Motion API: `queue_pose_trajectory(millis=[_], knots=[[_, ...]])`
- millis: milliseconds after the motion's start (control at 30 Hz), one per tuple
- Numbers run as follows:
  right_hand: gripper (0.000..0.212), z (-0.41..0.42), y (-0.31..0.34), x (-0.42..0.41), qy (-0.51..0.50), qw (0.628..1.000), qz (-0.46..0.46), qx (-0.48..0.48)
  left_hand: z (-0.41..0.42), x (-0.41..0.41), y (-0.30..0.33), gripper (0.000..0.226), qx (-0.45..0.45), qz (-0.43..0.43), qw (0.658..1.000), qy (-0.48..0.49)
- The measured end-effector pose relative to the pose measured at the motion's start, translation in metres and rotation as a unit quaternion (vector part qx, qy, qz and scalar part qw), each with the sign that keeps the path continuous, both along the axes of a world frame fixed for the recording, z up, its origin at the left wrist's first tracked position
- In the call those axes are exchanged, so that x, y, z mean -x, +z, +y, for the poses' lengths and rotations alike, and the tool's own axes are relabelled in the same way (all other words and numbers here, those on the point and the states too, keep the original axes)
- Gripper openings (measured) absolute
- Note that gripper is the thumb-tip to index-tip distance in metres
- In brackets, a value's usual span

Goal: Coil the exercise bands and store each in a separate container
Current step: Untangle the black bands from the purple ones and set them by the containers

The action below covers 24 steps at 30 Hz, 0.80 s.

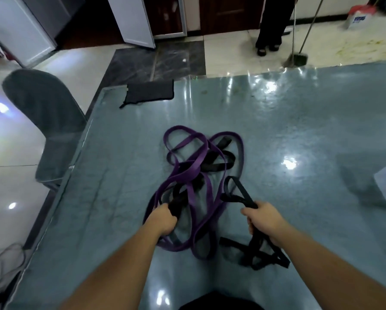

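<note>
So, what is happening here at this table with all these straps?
A person stands at the table and sorts a tangle of exercise bands. The left hand grips a black band where it runs through the pile, and the right hand grips another stretch of black band, with loops hanging below it. The purple band lies loose on the table, still wound together with the black one. Nothing is coiled yet. A black pouch lies at the far edge.
</note>
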State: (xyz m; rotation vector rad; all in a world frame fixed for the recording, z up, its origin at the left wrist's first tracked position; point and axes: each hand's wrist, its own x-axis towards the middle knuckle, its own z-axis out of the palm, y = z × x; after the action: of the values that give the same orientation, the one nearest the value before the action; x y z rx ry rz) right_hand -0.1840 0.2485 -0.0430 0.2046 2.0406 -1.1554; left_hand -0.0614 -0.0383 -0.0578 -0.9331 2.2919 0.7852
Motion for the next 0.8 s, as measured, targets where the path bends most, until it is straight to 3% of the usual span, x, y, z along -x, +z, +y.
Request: queue_pose_trajectory(millis=[167, 233, 433, 600, 700, 800], knots=[[0.018, -0.011, -0.009, -0.004, 0.021, 1.000, -0.005, 0.003, -0.004, -0.012, -0.026, 0.074, 0.036, -0.053, 0.998, -0.016], [0.018, -0.013, -0.011, -0.004, 0.017, 1.000, -0.009, 0.004, -0.005, -0.014, -0.033, 0.079, 0.079, -0.078, 0.993, -0.045], [0.014, -0.012, -0.014, -0.006, 0.012, 1.000, -0.023, 0.007, -0.004, -0.017, -0.046, 0.041, 0.158, -0.138, 0.966, -0.150], [0.014, -0.016, -0.010, -0.008, 0.015, 1.000, -0.006, 0.017, 0.003, 0.004, -0.020, 0.015, 0.101, -0.049, 0.980, -0.165], [0.017, -0.023, -0.002, -0.005, 0.015, 0.999, 0.017, 0.041, 0.004, 0.028, 0.016, 0.028, 0.086, 0.031, 0.981, -0.171], [0.020, -0.030, 0.012, -0.002, 0.012, 0.996, 0.041, 0.072, 0.002, 0.049, 0.055, 0.036, 0.007, 0.129, 0.986, -0.110]])
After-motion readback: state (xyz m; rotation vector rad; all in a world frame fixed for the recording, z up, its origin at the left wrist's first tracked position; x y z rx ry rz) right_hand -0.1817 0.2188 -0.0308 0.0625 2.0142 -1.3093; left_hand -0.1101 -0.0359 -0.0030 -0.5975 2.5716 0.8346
